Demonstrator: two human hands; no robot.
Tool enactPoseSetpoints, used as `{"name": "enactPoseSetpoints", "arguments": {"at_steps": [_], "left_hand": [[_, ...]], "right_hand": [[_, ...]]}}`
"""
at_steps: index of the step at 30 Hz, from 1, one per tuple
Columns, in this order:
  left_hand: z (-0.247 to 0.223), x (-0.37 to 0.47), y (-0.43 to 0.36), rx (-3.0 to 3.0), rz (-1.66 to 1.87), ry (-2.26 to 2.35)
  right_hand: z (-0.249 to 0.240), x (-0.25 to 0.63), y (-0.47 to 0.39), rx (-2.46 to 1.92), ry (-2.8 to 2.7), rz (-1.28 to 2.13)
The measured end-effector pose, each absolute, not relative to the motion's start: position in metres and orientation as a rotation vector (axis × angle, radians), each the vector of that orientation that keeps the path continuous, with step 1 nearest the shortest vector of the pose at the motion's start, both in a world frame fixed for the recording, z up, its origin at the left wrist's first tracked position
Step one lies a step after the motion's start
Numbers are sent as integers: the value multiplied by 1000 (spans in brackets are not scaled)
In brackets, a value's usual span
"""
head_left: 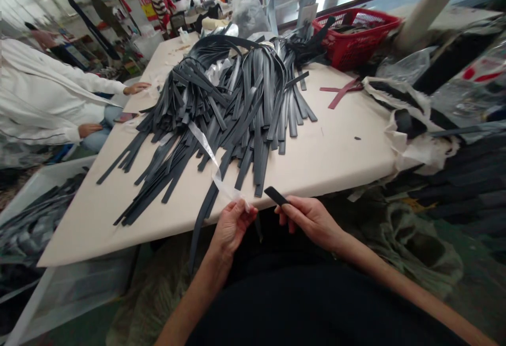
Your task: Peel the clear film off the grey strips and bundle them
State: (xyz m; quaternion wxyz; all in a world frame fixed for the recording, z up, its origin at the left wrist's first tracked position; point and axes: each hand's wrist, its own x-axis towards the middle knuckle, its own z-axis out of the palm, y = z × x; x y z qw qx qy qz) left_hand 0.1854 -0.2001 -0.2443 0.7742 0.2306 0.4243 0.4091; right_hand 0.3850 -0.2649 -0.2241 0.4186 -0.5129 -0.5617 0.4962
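My left hand (236, 221) pinches the near end of a thin whitish translucent tape (216, 173) at the table's front edge. The tape runs back from my fingers to a big heap of dark grey flat strips (261, 103). A short black strip (275, 196) sticks out of my right hand (302, 214), gripped between thumb and fingers; its other end is hidden in the hand. The two hands are a little apart, just over the near edge. Several grey strips in the heap fan out towards me, and one hangs over the edge beside my left hand.
The heap lies on a beige-covered table (340, 151). A red plastic basket (356, 37) stands at the back right, near crossed dark red strips (340, 92). At left sits a person in a white jacket (51, 93), above a pale bin (79, 293) by the table. Cloth and bags crowd the right.
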Motion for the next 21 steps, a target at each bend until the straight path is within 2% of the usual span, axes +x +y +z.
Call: {"name": "enactPoseSetpoints", "arguments": {"at_steps": [21], "left_hand": [[-242, 199, -200, 721, 1147, 1033]], "right_hand": [[-244, 372, -268, -1446, -1695, 1174]]}}
